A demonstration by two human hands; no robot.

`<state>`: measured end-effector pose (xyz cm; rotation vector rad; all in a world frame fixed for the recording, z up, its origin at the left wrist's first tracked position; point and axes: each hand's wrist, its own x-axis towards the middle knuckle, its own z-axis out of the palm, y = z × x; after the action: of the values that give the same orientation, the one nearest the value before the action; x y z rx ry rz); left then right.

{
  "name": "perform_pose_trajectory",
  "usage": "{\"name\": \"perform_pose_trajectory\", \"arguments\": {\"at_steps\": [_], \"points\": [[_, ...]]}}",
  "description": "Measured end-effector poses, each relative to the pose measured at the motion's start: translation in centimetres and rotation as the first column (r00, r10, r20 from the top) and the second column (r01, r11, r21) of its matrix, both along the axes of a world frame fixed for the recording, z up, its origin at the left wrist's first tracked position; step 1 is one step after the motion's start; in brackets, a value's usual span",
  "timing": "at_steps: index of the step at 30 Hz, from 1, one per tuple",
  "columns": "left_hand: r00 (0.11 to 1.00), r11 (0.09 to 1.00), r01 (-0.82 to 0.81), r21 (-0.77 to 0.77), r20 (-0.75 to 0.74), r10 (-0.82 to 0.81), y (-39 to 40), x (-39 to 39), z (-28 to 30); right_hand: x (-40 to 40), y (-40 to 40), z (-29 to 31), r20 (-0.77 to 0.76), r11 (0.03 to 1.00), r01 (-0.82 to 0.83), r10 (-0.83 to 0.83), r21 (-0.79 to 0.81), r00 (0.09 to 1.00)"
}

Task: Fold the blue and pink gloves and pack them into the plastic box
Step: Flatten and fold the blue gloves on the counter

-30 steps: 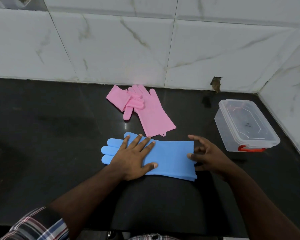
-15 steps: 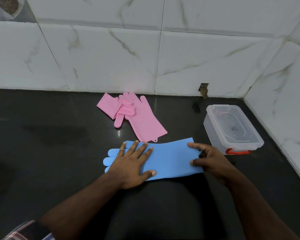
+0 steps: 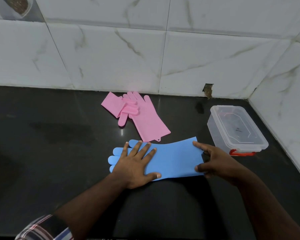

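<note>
1. While the blue gloves (image 3: pixel 171 156) lie flat and unfolded on the counter (image 3: pixel 50 153), the left hand (image 3: pixel 137 165) presses them down with straight fingers, and the right hand (image 3: pixel 215 163) pinches the cuff edge.
2. Judging by this, the first fold is only starting.
3. Pink gloves (image 3: pixel 142 116) lie loose and untidy near the wall, still unfolded.
4. Box (image 3: pixel 235 129) stands to the right, lid on, with nothing packed in it.
5. No readable writing or brand shows anywhere.

Blue gloves (image 3: pixel 173 156) flat; pink gloves (image 3: pixel 142 118) behind; box (image 3: pixel 235 130) lidded.
</note>
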<state>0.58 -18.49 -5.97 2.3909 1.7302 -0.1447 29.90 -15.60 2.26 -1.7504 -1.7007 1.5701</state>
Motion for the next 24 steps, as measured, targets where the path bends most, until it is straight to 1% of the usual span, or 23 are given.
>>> {"name": "perform_pose_trajectory", "arguments": {"at_steps": [6,10,14,17,21,24], "points": [[1.000,1.000,0.003,0.005,0.006,-0.003,-0.1,0.0,-0.1,-1.2,0.0,1.7,-0.217,0.998,0.021,-0.008,0.059,0.976],[1.000,1.000,0.005,0.000,0.003,-0.005,-0.1,0.0,-0.1,-3.4,-0.2,2.4,-0.370,0.998,0.000,0.023,0.063,0.929],[1.000,1.000,0.020,-0.020,0.012,-0.020,-0.1,-0.2,0.0,-6.7,-0.7,3.2,-0.457,0.994,-0.022,0.068,0.105,0.887],[0.999,0.999,0.018,-0.030,0.027,-0.017,0.0,-0.3,-0.1,-9.1,-1.0,3.1,-0.551,0.998,-0.005,0.040,0.066,0.834],[0.999,0.999,0.026,-0.040,0.045,-0.024,0.0,-0.5,0.1,-11.4,-1.1,2.5,-0.618,1.000,0.020,-0.021,-0.009,0.786],[0.998,0.998,0.025,-0.058,0.067,-0.021,0.0,-0.6,0.3,-12.7,-1.2,1.9,-0.607,1.000,0.005,-0.019,-0.025,0.794]]}}
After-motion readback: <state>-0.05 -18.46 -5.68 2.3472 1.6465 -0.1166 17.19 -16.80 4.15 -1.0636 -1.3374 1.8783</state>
